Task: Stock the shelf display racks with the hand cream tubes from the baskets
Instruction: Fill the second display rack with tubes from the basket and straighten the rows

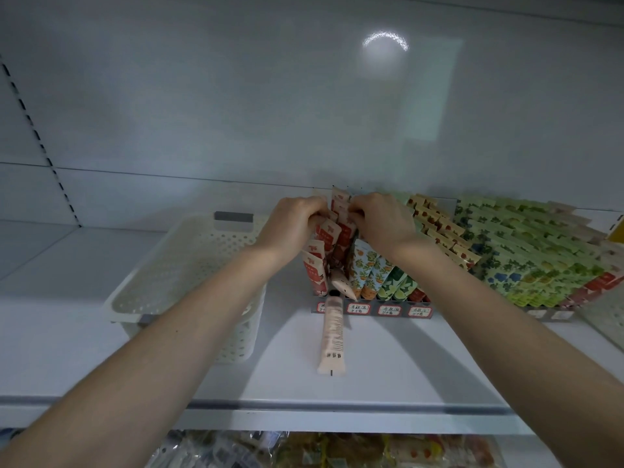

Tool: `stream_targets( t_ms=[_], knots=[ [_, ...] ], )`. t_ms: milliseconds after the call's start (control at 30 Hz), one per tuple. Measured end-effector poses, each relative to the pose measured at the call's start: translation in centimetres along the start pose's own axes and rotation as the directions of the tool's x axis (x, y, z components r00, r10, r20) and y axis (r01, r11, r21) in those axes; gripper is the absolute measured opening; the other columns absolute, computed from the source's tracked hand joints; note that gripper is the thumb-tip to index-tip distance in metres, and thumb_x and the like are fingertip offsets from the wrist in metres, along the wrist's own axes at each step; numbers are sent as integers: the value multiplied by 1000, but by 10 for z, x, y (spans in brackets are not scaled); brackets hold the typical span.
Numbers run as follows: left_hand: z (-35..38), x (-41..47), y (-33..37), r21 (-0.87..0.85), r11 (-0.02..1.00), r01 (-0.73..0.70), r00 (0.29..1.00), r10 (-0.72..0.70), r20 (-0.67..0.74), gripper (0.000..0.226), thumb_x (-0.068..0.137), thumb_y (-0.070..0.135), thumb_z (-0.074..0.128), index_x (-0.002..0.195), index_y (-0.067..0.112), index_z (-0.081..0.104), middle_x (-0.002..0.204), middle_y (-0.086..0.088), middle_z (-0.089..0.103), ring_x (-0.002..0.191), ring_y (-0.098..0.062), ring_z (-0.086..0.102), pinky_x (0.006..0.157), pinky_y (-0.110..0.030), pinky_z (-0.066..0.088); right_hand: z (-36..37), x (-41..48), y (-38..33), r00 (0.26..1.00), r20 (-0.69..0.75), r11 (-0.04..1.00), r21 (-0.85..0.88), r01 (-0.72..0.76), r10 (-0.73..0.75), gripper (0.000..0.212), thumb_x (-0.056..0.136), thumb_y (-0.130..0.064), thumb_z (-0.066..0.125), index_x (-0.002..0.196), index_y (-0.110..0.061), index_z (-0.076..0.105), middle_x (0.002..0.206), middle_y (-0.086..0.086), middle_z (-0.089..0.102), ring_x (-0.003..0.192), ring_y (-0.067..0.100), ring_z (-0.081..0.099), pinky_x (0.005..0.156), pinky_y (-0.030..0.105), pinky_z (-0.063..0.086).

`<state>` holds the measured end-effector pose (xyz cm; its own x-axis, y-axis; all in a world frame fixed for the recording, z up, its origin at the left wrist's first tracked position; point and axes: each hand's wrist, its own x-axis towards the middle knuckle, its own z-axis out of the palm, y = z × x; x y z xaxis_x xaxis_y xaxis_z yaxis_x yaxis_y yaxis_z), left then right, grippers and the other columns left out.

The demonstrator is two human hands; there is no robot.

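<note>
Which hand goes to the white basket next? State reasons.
Left, probably. The white basket sits beside the left hand; the right hand is farther off, past the red tubes both hands grip.

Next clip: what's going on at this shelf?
A person is stocking hand cream. The left hand and right hand both grip the tops of the red-and-white tubes standing in the leftmost lane of the display rack. One pale tube lies flat on the shelf in front of the rack, not yet racked. A white perforated basket sits to the left.
</note>
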<state>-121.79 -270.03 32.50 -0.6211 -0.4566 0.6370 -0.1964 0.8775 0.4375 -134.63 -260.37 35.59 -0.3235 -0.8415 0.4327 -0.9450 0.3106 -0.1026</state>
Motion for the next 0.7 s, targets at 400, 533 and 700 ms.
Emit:
stream_targets(
  t_ms=[400, 533, 700],
  knots=[
    [-1, -2, 5, -53, 997, 48, 999, -48, 5, 15, 87, -1, 56, 90, 2, 70, 89, -9, 71, 82, -20, 65, 73, -28, 49, -1, 3, -3, 999, 33, 1000, -12, -23, 23, 23, 93, -6, 45, 101, -11, 67, 102, 7, 66, 93, 25, 61, 65, 28, 41],
    [-1, -1, 5, -40, 998, 41, 999, -41, -1, 15, 87, -2, 56, 89, 2, 70, 89, -10, 71, 83, -22, 65, 75, -31, 49, 3, 9, -5, 999, 43, 999, -48, -2, 4, 25, 93, -4, 46, 105, -12, 67, 104, 7, 67, 93, 26, 62, 70, 30, 48],
    [-2, -1, 4, -27, 1000, 13, 1000, -13, -14, 14, 86, -3, 56, 86, 0, 70, 86, -11, 71, 81, -24, 65, 74, -36, 49, 4, 13, -9, 999, 33, 997, -76, 30, -28, 27, 92, -1, 47, 104, -12, 68, 103, 7, 67, 93, 25, 63, 70, 30, 50]
  ],
)
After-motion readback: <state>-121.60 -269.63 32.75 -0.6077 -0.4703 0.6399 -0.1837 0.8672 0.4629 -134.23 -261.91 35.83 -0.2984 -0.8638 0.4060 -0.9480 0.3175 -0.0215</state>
